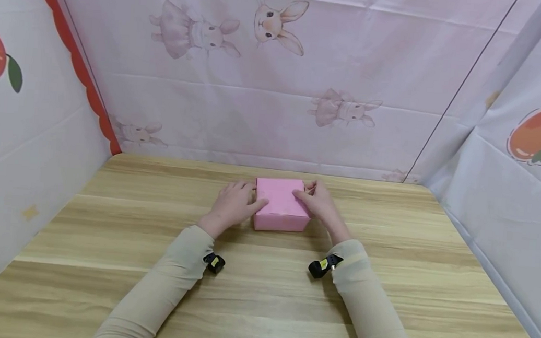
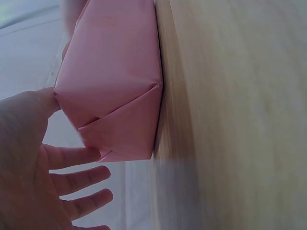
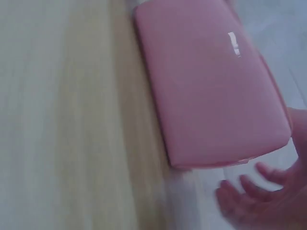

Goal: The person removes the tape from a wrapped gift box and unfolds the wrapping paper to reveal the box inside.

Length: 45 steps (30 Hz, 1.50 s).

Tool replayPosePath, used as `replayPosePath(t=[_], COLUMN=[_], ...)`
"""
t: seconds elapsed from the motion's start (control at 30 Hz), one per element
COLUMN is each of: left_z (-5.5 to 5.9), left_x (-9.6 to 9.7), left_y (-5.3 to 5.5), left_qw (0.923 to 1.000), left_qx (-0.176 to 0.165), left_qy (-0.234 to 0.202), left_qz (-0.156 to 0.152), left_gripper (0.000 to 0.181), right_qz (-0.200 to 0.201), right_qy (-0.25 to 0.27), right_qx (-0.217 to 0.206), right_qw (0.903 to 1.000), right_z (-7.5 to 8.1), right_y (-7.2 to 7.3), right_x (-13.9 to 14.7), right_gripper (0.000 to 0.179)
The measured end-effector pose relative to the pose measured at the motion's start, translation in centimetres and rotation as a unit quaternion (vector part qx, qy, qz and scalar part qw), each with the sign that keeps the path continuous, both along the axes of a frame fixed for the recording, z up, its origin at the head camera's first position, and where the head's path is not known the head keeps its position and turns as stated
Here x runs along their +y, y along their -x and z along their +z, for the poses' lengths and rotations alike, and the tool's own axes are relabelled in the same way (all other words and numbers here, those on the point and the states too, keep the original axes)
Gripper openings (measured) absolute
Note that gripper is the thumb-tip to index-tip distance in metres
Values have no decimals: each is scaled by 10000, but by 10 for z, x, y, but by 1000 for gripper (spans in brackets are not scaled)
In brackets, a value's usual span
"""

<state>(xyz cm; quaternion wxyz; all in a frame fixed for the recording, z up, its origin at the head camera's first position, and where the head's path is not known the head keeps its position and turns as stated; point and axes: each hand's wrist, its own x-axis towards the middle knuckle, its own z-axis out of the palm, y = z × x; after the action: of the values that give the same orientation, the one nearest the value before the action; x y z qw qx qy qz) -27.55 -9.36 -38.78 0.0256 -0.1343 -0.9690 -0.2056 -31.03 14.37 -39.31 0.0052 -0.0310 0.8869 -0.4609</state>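
A box wrapped in pink paper sits on the wooden table, between both hands. At its left end my left hand lays the thumb on the top edge. The left wrist view shows the index fingertip touching the end with the folded paper flaps, while the other fingers extend past it. My right hand rests its thumb on the top near the right edge. In the right wrist view its fingers are loosely bent and apart from the box, and a shiny strip shows on the paper.
The wooden table reaches a cloth backdrop with printed rabbits behind the box. Cloth walls stand at the left and right. Each wrist wears a small black camera.
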Motion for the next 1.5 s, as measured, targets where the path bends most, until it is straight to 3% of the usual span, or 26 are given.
replayPosePath(t=[0.17,0.37,0.5,0.77,1.0,1.5], left_z=[-2,-3,-4,-5,-4,-3], left_x=[0,1,1,1,1,1], left_y=[-1,-1,-1,-1,-3,-2], left_qw=[10000,9999,9999,9999,9998,9998], left_qx=[-64,-132,-140,-112,-161,-167], left_qy=[-25,-31,-12,-26,-63,-52], left_qz=[8,61,77,83,89,101], left_gripper=[75,76,76,77,77,77], right_qz=[172,400,437,358,-19,-193], right_qy=[-1055,-1617,-1889,-2210,-2240,-2703], right_qx=[1165,1857,2102,1955,1294,651], right_qw=[9874,9684,9583,9548,9660,9604], right_z=[2,2,2,5,6,12], right_y=[-4,-7,-7,-8,-4,-1], right_x=[-5,-9,-11,-10,4,19], right_gripper=[24,12,9,12,20,17])
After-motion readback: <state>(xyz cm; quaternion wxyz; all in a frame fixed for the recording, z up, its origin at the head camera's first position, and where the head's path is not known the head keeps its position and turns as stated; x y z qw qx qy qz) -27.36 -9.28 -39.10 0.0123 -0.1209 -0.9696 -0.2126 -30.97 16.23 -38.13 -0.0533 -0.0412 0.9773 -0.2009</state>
